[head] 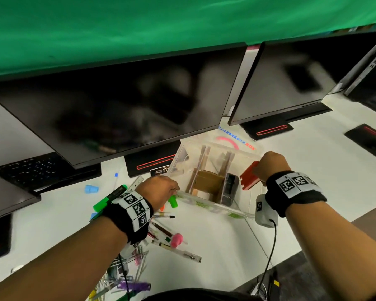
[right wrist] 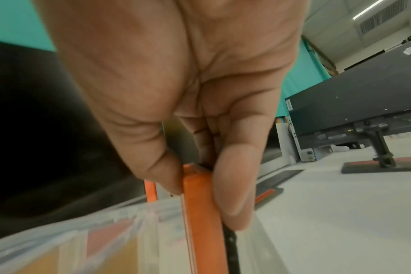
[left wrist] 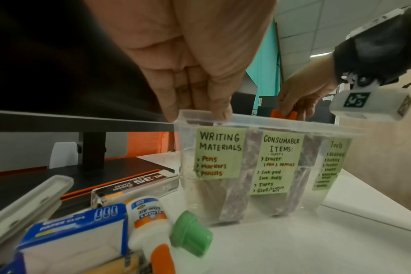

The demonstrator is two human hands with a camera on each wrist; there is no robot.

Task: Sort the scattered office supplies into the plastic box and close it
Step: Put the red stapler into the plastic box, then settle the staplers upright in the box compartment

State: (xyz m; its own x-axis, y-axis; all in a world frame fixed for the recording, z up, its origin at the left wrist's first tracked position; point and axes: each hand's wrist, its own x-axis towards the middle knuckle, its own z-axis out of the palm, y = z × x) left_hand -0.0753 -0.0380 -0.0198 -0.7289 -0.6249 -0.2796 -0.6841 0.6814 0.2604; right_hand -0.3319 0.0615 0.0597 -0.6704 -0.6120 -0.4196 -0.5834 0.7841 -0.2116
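Observation:
The clear plastic box [head: 204, 199] stands open on the white desk, split by cardboard dividers into three sections. Its front labels read writing materials, consumable items and tools [left wrist: 336, 146]. My left hand [head: 161, 190] grips the box's rim at its near left corner [left wrist: 197, 111]. My right hand [head: 267, 168] pinches a flat red-orange tool [head: 249, 178] by its top edge, upright over the box's right section [right wrist: 200, 209]. In the left wrist view the tool [left wrist: 283, 114] shows just above the rim. A black item [head: 230, 187] lies in the section beside it.
Pens, markers and clips [head: 161, 231] lie scattered at the near left, with a green cap [head: 173, 202], a glue bottle [left wrist: 148, 222], a paper-clip box [left wrist: 75, 231] and a staples box [left wrist: 139, 187]. Monitors [head: 117, 105] stand behind. The lid [head: 232, 141] lies behind the box.

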